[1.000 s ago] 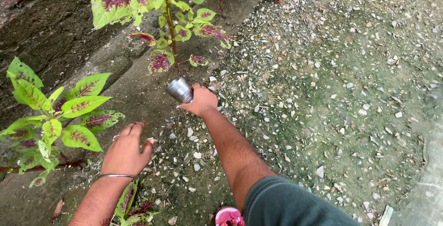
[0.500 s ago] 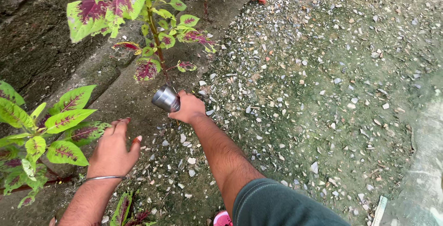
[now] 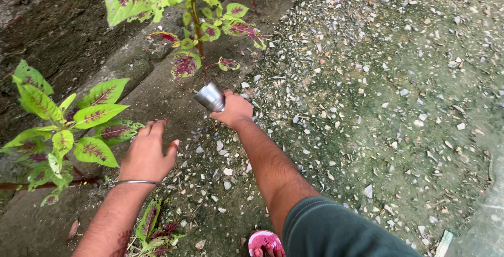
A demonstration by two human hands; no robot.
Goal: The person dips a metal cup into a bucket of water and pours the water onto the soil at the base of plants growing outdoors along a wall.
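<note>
outdoors, right hand tilts steel cup beside red-green plant.

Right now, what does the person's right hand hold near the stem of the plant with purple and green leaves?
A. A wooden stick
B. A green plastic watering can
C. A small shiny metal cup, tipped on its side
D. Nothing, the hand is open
C: the right hand grips a small shiny metal cup, tipped toward the stem of the purple and green leafed plant, while the left hand hangs open and empty.
</note>
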